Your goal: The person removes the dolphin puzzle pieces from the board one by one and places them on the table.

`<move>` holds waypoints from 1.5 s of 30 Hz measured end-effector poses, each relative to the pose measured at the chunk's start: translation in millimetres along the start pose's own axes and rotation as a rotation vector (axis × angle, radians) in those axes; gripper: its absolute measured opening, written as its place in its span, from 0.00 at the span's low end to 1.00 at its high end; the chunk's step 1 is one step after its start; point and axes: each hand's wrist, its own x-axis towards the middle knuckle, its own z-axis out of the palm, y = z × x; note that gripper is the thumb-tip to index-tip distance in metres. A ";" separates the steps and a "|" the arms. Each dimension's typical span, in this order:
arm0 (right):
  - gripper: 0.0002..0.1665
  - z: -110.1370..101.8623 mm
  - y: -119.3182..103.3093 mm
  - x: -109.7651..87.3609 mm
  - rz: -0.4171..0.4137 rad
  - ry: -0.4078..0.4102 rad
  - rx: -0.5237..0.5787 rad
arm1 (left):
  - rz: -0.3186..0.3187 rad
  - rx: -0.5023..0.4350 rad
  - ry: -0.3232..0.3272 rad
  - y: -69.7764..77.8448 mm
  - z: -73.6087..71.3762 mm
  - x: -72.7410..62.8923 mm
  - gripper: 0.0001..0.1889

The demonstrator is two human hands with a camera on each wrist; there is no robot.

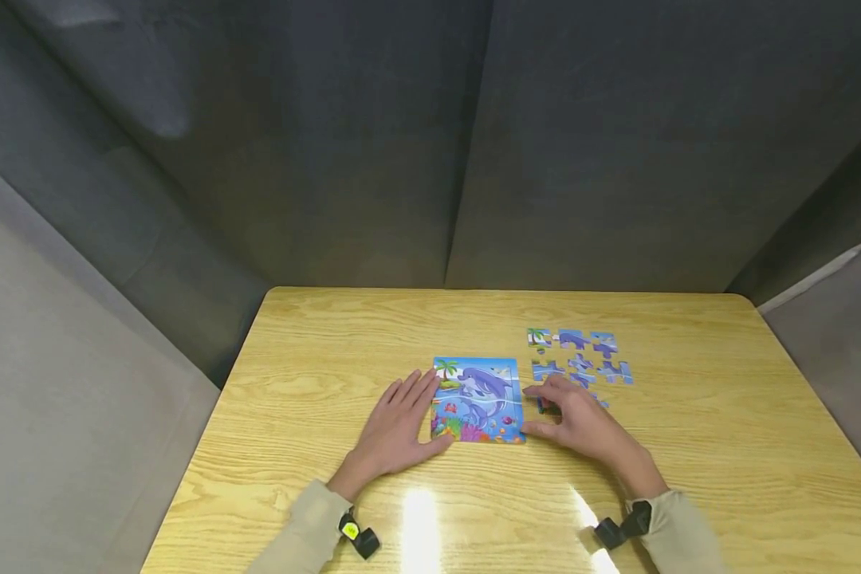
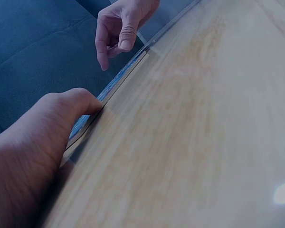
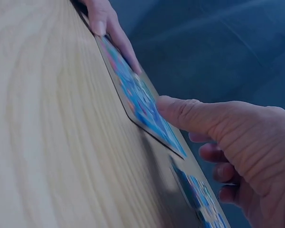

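A square dolphin picture board [image 1: 481,399] lies flat on the wooden table. Along its left side rests my left hand [image 1: 397,430], fingers straight, fingertips on the left edge and thumb on the lower left corner. At the board's right side is my right hand [image 1: 581,418], its thumb and forefinger apart and nothing visible between them. In the left wrist view this right hand [image 2: 126,28] appears raised above the board. Several loose jigsaw pieces [image 1: 572,339] are laid out in rows right of the board; the right hand partly covers the lowest ones.
The wooden table [image 1: 316,343] reaches back to a dark grey curtain [image 1: 359,159]. Pale grey panels [image 1: 57,383] stand to either side. Bright light reflects off the tabletop near the front. Each wrist wears a strap with a small black device [image 1: 620,526].
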 end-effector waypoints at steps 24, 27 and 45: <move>0.24 27.6 -11.0 5.4 -0.179 0.006 -0.079 | 0.014 0.028 0.021 -2.4 -0.2 -0.8 0.53; 0.25 29.0 -11.7 6.6 -0.173 0.024 -0.110 | 0.007 0.033 0.020 -3.4 0.8 -0.5 0.52; 0.20 34.9 -17.3 6.8 -0.230 0.088 -0.257 | 0.025 0.026 0.041 -1.2 2.3 0.7 0.52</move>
